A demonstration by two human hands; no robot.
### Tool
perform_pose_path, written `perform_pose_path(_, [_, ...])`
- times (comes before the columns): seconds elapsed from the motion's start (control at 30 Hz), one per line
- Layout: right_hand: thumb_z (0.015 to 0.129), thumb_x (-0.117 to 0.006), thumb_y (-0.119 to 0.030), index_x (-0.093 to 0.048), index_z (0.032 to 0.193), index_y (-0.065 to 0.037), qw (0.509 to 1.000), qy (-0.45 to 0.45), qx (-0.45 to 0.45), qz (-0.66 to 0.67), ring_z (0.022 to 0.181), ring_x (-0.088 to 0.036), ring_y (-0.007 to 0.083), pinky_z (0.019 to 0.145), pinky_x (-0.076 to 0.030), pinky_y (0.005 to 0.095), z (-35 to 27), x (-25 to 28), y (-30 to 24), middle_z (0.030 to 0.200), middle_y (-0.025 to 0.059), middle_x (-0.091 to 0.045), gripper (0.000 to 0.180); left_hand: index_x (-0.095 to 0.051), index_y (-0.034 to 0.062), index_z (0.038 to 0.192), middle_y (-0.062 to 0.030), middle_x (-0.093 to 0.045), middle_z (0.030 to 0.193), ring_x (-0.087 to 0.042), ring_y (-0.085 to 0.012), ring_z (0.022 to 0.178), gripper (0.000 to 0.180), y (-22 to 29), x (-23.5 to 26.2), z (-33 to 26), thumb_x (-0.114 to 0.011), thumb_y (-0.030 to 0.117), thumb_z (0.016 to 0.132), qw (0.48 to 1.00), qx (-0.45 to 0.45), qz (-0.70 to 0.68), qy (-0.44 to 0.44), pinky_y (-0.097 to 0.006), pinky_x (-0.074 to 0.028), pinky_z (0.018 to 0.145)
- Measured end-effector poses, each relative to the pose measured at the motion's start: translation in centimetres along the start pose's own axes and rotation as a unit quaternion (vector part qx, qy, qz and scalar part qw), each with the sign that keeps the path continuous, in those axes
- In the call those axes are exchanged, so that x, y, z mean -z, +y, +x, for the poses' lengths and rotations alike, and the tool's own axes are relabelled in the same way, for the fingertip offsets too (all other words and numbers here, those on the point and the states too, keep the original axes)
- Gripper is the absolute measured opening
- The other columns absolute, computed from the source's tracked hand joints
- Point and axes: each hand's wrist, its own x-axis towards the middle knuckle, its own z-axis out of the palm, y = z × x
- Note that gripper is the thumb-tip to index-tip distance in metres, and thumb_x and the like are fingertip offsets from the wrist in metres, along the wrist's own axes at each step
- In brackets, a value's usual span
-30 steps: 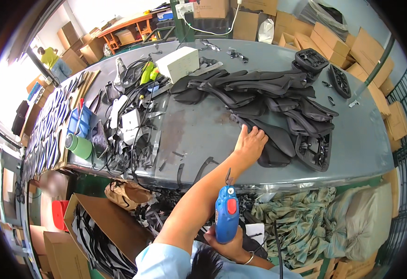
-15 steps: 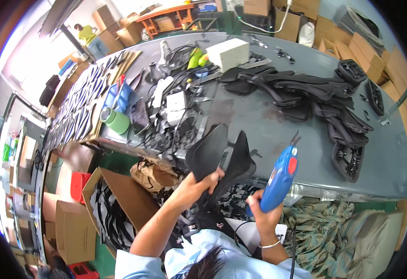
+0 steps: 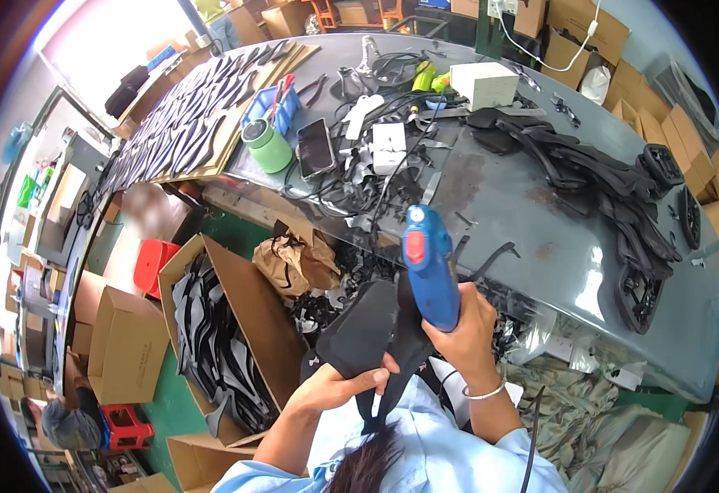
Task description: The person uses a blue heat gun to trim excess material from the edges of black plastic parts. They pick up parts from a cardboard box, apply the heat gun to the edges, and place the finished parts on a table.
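My left hand (image 3: 335, 387) is closed on a black, curved padded piece (image 3: 358, 329) with a split down its middle, thumb and fingers pinching its lower part. My right hand (image 3: 470, 333) grips a blue corded power tool (image 3: 431, 275) with a red button, held over the right side of the black piece. The tool's tip is hidden from this angle. Both hands are in front of the table's near edge, close to my body. Black strips (image 3: 491, 261) stick out past the tool onto the table edge.
The grey table (image 3: 507, 218) carries a heap of black padded pieces (image 3: 589, 168), a phone (image 3: 317, 149), a green jar (image 3: 266, 146) and a white box (image 3: 484, 85). An open carton (image 3: 248, 329) of black and grey strips stands at left. A red stool (image 3: 126, 427) is on the floor.
My hands have drawn the black piece nearer my body. The power tool has moved left, from beside the piece to over it. The view has turned, so the table sits farther right.
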Motion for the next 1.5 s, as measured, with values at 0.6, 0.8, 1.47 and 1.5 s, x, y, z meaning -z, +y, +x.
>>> perform_pose_path(0.6, [0.056,-0.078,-0.013,-0.048,0.090,-0.005,0.991,-0.114,0.066,0.000,0.063,-0.059,0.0321,0.059,-0.047,0.0397,0.1,-0.9,-1.9,0.067,0.0103,-0.058,0.046,-0.060,-0.0020,0.098,-0.0051,-0.059,0.076,-0.057,-0.0135,0.073,0.017,-0.3,0.5,-4.7,-0.056,0.014,0.092,0.996,-0.048,0.008,0.076,-0.028,-0.045,0.069])
perform_pose_path(0.8, [0.060,-0.073,-0.008,-0.051,0.091,-0.003,0.996,-0.086,-0.017,0.018,0.062,-0.060,0.0239,0.059,-0.048,0.0338,-0.4,-1.6,-1.9,0.069,0.0091,-0.060,0.038,-0.061,-0.0040,0.096,-0.0086,-0.061,0.075,-0.060,-0.0169,0.073,0.018,-0.6,0.5,-5.1,-0.057,0.013,0.090,0.996,-0.043,-0.039,0.063,-0.029,-0.046,0.068])
perform_pose_path(1.47, [0.066,-0.077,-0.021,-0.050,0.087,-0.003,0.973,-0.185,-0.090,0.108,0.063,-0.065,0.0313,0.058,-0.049,0.0368,1.7,-0.7,-3.3,0.068,0.0145,-0.063,0.039,-0.044,-0.0022,0.125,-0.0185,-0.059,0.104,-0.060,-0.0247,0.085,0.061,-1.2,2.5,-4.3,-0.043,0.051,0.093,0.931,-0.105,-0.317,0.151,-0.038,-0.049,0.078])
perform_pose_path(1.5, [0.066,-0.082,-0.030,-0.051,0.087,-0.003,0.974,-0.167,-0.103,0.109,0.063,-0.066,0.0296,0.057,-0.050,0.0373,1.2,-1.0,-2.5,0.067,0.0139,-0.063,0.046,-0.045,-0.0018,0.124,-0.0174,-0.059,0.103,-0.059,-0.0238,0.084,0.064,-1.0,2.3,-4.4,-0.041,0.054,0.093,0.923,-0.135,-0.319,0.169,-0.037,-0.048,0.078])
